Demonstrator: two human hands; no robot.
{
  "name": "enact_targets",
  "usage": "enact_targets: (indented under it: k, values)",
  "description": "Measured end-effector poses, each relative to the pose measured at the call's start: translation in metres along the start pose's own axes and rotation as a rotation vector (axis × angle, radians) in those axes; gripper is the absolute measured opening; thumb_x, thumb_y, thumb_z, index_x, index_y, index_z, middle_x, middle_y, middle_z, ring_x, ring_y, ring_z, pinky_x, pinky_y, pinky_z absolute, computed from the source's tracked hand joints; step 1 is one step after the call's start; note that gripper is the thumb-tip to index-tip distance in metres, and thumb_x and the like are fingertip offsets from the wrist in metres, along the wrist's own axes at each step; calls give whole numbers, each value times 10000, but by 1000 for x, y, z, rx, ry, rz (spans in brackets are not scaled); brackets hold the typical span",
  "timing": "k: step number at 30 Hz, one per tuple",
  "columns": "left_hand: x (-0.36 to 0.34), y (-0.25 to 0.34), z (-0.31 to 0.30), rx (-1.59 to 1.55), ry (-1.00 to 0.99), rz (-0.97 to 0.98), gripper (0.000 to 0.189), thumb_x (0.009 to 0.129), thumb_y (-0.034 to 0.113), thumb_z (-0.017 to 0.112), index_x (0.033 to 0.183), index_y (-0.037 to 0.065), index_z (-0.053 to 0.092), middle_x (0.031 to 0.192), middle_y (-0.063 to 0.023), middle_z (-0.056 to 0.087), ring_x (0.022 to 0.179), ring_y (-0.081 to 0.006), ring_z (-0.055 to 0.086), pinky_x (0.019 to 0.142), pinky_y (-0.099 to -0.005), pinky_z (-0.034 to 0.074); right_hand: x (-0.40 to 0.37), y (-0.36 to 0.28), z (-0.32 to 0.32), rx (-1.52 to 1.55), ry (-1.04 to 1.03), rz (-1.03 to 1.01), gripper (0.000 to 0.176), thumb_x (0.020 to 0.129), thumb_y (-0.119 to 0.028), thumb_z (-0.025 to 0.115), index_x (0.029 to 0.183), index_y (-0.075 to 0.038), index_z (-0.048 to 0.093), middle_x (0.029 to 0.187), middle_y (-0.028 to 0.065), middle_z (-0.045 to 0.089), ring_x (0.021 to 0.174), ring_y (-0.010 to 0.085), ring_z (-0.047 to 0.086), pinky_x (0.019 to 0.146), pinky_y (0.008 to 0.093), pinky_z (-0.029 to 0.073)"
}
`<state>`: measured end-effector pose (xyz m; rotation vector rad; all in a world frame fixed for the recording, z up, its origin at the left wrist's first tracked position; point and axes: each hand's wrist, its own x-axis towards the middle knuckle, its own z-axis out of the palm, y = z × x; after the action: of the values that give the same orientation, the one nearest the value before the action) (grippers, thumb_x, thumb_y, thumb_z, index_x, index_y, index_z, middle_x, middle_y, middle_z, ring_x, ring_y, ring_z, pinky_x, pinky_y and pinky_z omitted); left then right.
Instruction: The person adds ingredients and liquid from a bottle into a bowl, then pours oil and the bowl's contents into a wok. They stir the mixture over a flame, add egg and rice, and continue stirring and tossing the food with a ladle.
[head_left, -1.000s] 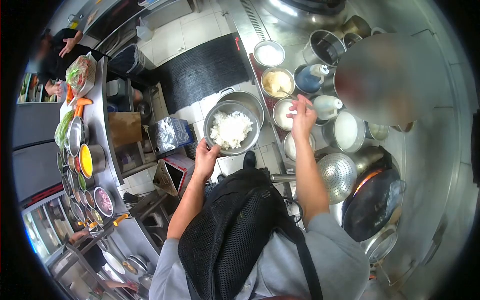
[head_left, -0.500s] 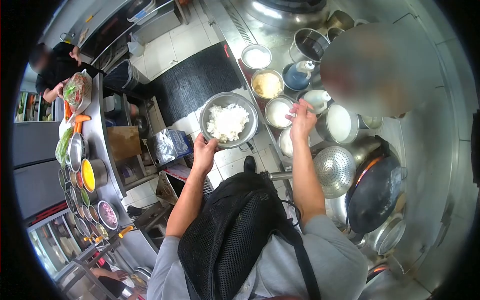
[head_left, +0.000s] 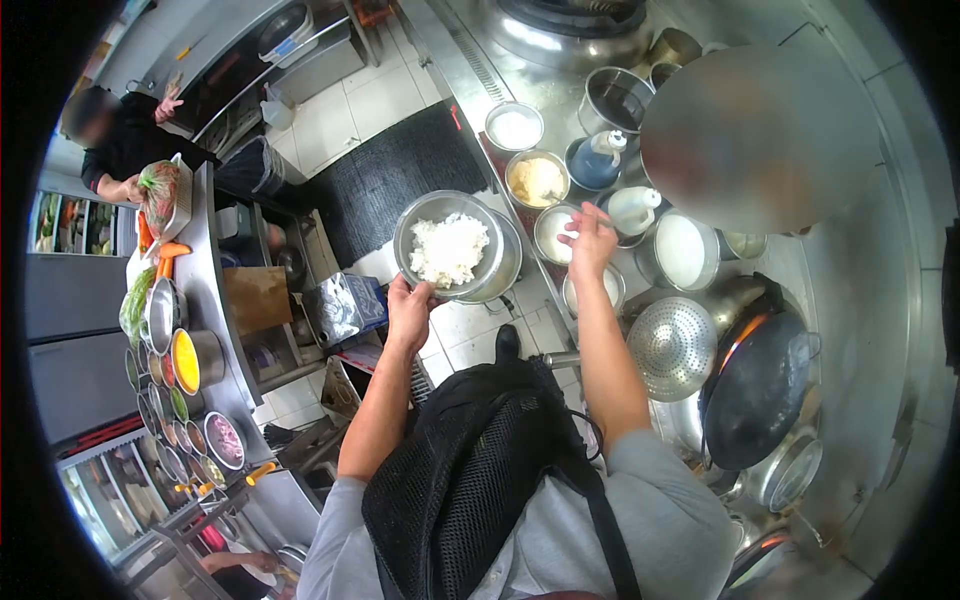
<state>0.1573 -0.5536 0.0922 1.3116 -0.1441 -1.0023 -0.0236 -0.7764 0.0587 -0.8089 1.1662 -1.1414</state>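
Observation:
A metal bowl is gripped at its near rim by my left hand. White cooked rice lies in it, and another round metal vessel shows just behind. Above a small metal container of white seasoning is my right hand, fingers bent and slightly apart; I see nothing between them. Close by stand a white-capped squeeze bottle and a container of pale yellow seasoning.
A black wok and a perforated strainer occupy the stove at right. At left, a steel counter carries carrots, greens and ingredient containers. A co-worker stands there holding bagged vegetables. A black mat covers the floor ahead.
The rice bowl shifts slightly left, revealing more of the vessel behind it. My right hand moves a little left and down over the seasoning. The co-worker's raised hand moves.

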Motion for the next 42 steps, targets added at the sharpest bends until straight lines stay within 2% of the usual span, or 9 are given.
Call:
enact_targets:
  k: [2, 10, 23, 25, 27, 31, 36, 39, 42]
  values:
    - [1, -2, -2, -8, -3, -12, 305, 871, -60, 454, 1170, -45, 513, 1054, -135, 659, 842, -194, 678, 759, -344, 590, 4, 5, 12, -113, -19, -16, 317, 997, -225, 516, 1175, 28, 585, 872, 101, 629, 655, 114, 585, 476, 265, 544]
    - [1, -5, -10, -11, 24, 0, 294, 856, -67, 472, 1145, -47, 523, 1036, -128, 657, 856, -183, 675, 775, -334, 587, 14, 18, 37, -226, -64, -6, 318, 985, -217, 524, 1164, 39, 588, 856, 83, 633, 639, 105, 586, 464, 260, 530]
    - [37, -3, 18, -32, 59, 21, 325, 873, -47, 455, 1191, -24, 521, 1070, -124, 667, 862, -191, 681, 772, -335, 582, -14, -19, -4, 84, -100, 58, 330, 984, -259, 574, 1174, 9, 597, 879, 93, 656, 682, 113, 591, 498, 273, 530]
    - [44, 4, 33, 34, 84, 10, 315, 870, -34, 472, 1180, -19, 530, 1052, -117, 669, 832, -172, 672, 732, -317, 573, -21, -35, -3, 121, -144, 55, 308, 990, -249, 565, 1160, 5, 605, 872, 87, 654, 684, 108, 590, 499, 269, 533]
    - [53, 7, 46, 64, 93, 11, 311, 867, -22, 490, 1175, -10, 534, 1032, -103, 670, 796, -152, 659, 675, -291, 557, -19, -43, -4, 81, -273, -59, 304, 1000, -245, 546, 1164, 4, 605, 872, 86, 651, 688, 104, 590, 505, 259, 537]
    - [62, 7, 56, 7, -28, -61, 321, 868, -12, 507, 1188, 1, 527, 1021, -92, 666, 798, -150, 651, 648, -281, 546, 1, -46, 5, -90, -243, -205, 337, 1018, -269, 508, 1175, 14, 599, 890, 87, 645, 692, 91, 579, 520, 246, 538]
    - [50, 2, 45, 17, -35, -85, 352, 866, -15, 497, 1217, 3, 509, 1038, -102, 655, 826, -171, 656, 652, -294, 554, 45, -45, 54, -226, -198, -186, 344, 1012, -255, 496, 1171, 35, 589, 871, 106, 654, 651, 106, 580, 509, 255, 533]
    - [43, -5, 28, 49, 12, -93, 349, 865, -25, 476, 1213, -13, 507, 1048, -110, 652, 834, -176, 661, 687, -306, 573, 67, -35, 86, -241, -140, -182, 318, 993, -233, 503, 1114, 39, 615, 839, 124, 676, 644, 131, 614, 479, 280, 525]
    - [40, -9, 15, 24, 71, -99, 321, 870, -26, 460, 1187, -36, 513, 1035, -126, 651, 835, -182, 671, 718, -313, 594, 87, -17, 107, -430, -72, -204, 323, 975, -218, 488, 1018, 62, 644, 735, 133, 654, 557, 166, 627, 463, 286, 532]
